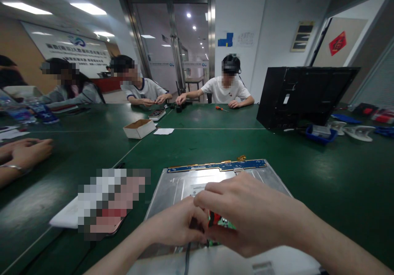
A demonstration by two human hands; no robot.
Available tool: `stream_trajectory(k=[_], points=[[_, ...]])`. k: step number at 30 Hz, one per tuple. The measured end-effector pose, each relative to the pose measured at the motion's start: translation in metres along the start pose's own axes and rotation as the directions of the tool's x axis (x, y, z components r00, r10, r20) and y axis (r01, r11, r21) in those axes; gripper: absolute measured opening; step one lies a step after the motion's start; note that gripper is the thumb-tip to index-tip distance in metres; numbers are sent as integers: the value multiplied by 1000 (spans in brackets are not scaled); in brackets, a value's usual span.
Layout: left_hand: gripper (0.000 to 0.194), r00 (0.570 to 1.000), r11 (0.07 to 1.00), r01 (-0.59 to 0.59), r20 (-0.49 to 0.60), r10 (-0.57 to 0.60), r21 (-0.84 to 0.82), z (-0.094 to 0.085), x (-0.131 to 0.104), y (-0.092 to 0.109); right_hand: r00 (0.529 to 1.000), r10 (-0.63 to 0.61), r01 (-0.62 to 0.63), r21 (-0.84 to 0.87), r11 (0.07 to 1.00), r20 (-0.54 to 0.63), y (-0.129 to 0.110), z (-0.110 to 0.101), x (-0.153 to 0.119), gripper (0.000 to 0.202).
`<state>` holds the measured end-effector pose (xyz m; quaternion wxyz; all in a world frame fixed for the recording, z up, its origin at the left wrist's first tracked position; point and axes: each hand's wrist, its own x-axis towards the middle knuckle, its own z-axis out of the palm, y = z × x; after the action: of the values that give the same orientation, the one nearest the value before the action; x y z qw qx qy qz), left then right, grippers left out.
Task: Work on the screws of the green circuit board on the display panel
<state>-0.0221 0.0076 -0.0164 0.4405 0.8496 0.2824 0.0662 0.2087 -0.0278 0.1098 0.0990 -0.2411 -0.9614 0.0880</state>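
In front of me lies a flat silver metal display panel (172, 189) with a narrow blue circuit board (212, 167) along its far edge. My left hand (181, 223) is closed over the near part of the panel, its fingertips pinched together. A dark cable (187, 256) runs down beside it toward me. My right hand (246, 211) arches over from the right, fingers curled and meeting the left fingertips. Between the hands shows a green circuit board (227, 223) with a red part (214, 218) at its left. What the fingertips grip is hidden.
Left of the panel are a blurred white item (66, 214) and a pinkish phone-like item (115, 215). A cardboard box (139, 129) sits farther off. A black monitor (303, 96) and a blue tray (321, 134) stand at right. Another person's hands (29, 154) rest at left; several people sit around the green table.
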Motion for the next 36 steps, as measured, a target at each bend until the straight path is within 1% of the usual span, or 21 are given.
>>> stream_trajectory(k=[3, 5, 8, 11, 13, 16, 19, 21, 24, 28, 33, 36], points=[[13, 998, 998, -1, -59, -2, -57, 3, -2, 2, 999, -38, 39, 38, 999, -20, -1, 1, -1, 20], [13, 997, 997, 25, -78, -30, -68, 5, -4, 2, 999, -41, 42, 38, 998, -4, -2, 2, -1, 21], [13, 995, 997, 70, -67, -72, -33, 6, -6, -1, 999, -33, 32, 29, 999, 11, -2, 2, 1, 18], [14, 997, 998, 49, -60, -46, 41, 4, -6, -2, 1000, 3, -3, 19, 1000, -2, -1, 2, 2, 10], [14, 998, 997, 29, -56, -25, 66, 3, -5, -1, 1000, 27, -27, 1, 1000, 10, -1, 1, 3, 11], [12, 999, 999, 33, -43, -32, 33, 2, -4, 3, 999, 23, -23, -2, 1000, 24, 1, 1, 2, 17], [11, 998, 998, 51, -33, -52, -45, 2, -4, 5, 999, -31, 30, 58, 998, 11, 1, 2, 1, 14], [10, 997, 998, 53, -47, -55, -43, 3, -4, 6, 999, -50, 49, 83, 995, 13, 1, 2, 0, 17], [9, 996, 997, 71, -52, -71, -5, 3, -5, 5, 999, -43, 40, 85, 996, 33, -1, 2, 0, 18], [13, 992, 992, 122, -37, -123, -40, 3, -5, 1, 999, -9, 6, 71, 997, 39, -2, 0, 2, 17], [12, 999, 999, 33, -22, -33, 20, 2, -4, -3, 998, 58, -59, 9, 998, 36, -2, 1, 4, 10], [11, 999, 999, 42, -32, -42, 9, 2, -4, 1, 998, 51, -50, -17, 999, 40, -2, 2, 4, 14]])
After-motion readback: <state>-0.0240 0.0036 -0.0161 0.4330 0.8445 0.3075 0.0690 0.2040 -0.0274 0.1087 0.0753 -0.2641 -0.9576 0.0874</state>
